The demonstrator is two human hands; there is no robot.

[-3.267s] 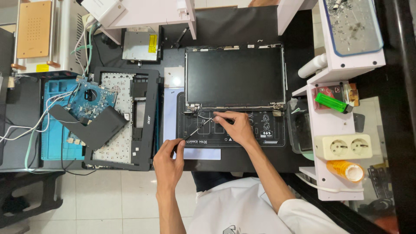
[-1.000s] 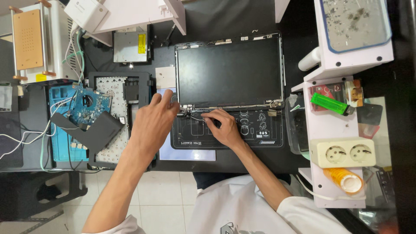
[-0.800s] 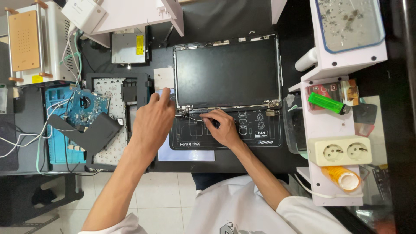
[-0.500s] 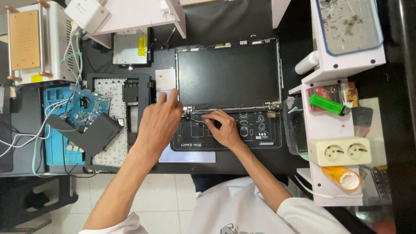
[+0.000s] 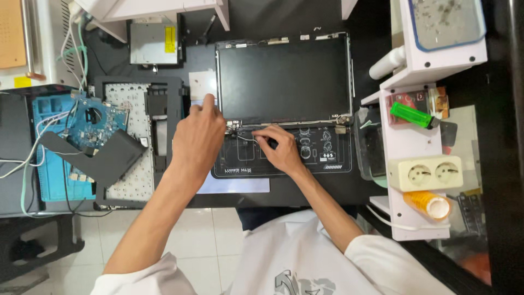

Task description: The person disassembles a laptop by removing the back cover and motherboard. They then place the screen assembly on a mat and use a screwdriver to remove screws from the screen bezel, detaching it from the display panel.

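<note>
Far left: a blue circuit board (image 5: pixel 93 121) with a round cut-out is lying on a blue plastic tray (image 5: pixel 46 180), with a dark grey flat panel (image 5: pixel 103 155) leaning across both and thin white wires (image 5: pixel 33 158) trailing off the bench edge.
Left of centre: a grey laptop keyboard frame, underside up (image 5: pixel 134 147), is lying flat just beside my left arm; a silver metal drive box with a yellow label (image 5: pixel 153 42) is sitting behind it.
Left hand: my left hand (image 5: pixel 197 143) is resting knuckles-up at the left hinge corner of the laptop screen, fingers curled and forefinger stretched toward a small white paper slip (image 5: pixel 201 84); I cannot tell whether it is gripping anything.
Centre: the black laptop screen panel (image 5: pixel 284 79) is lying flat, face up, on a black work mat with white outline markings (image 5: pixel 322 155), its metal hinge bar (image 5: pixel 305 124) running along the near edge.
Right hand: my right hand (image 5: pixel 281 150) is pressing down on the mat just below the hinge bar, fingertips pinching a thin cable (image 5: pixel 245 138) near the left hinge.
Right: a white shelf unit (image 5: pixel 406 142) is holding a green lighter-shaped tool (image 5: pixel 412 116), a cream double wall socket (image 5: pixel 424 173) and an orange roll (image 5: pixel 428 203).
</note>
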